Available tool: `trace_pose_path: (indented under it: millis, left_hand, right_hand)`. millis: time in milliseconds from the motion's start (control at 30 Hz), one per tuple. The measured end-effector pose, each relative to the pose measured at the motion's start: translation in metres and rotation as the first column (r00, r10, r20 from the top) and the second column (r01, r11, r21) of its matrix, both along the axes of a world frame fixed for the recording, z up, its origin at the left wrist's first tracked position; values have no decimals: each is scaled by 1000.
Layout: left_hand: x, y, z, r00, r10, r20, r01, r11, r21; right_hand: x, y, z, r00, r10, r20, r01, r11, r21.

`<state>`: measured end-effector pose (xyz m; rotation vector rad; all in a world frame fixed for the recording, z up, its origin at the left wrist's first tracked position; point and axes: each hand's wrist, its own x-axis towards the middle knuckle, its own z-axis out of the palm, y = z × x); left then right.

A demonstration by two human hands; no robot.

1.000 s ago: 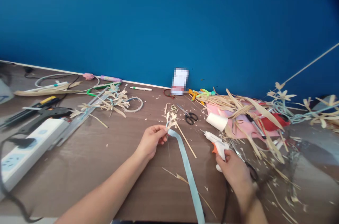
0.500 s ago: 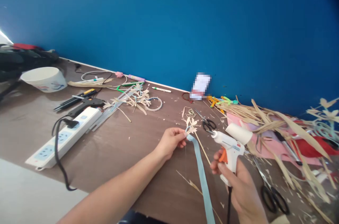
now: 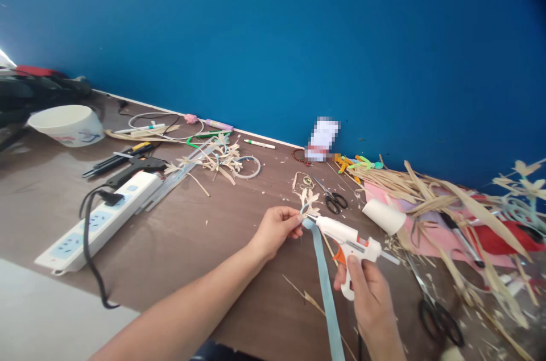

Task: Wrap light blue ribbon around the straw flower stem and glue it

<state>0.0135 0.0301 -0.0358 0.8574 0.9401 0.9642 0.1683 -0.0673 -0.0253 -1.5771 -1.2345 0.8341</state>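
My left hand (image 3: pixel 279 227) pinches a small pale flower (image 3: pixel 307 199), made of dried husk-like petals, by its stem. A light blue ribbon (image 3: pixel 324 281) hangs down from the pinched spot toward the table's front edge. Closed round the handle of a white hot glue gun (image 3: pixel 341 233) is my right hand (image 3: pixel 369 293), its fingers by the orange trigger. The gun's metal nozzle points left and is at the flower's base, right beside my left fingertips. Whether it touches the stem or the ribbon, I cannot tell. A clear glue stick sticks out of the gun's back.
Small scissors (image 3: pixel 335 199) lie behind the glue gun, larger scissors (image 3: pixel 437 310) at the right. A white paper cup (image 3: pixel 384 216) lies near dried husk strips (image 3: pixel 409 185). Leftward are a power strip (image 3: pixel 100 222), a dark glue gun (image 3: pixel 139 167), finished flowers (image 3: pixel 224 159) and a white bowl (image 3: pixel 68 128).
My right hand has brought the glue gun left and turned it, so its nozzle is now at the flower's base. My left hand has stayed nearly still.
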Motion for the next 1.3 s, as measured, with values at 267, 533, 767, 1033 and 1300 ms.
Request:
trace_pose_path:
  millis: [267,533,767,1033,1300]
  left_hand:
    - [0,0,-1,1000,-11,4,11,1000,-12]
    - [0,0,0,998,-30,59,33,998,-51]
    - [1,-1,1,996,-25,87,33,996,-86]
    - [0,0,0,996,1,86,7,996,-84]
    - [1,0,4,999,20,40,-17,997,-72]
  right_hand:
    - [2,4,-6,998,17,64,-16,1000,-20]
    - [-2,5,3,992,-21,128,22,1000,-7]
    - [-1,4,2,979,-34,201,34,999,3]
    - [4,-1,-7,952,-16,306,22,1000,-15]
    - [7,1,-9,896,-22,444,11,1000,29]
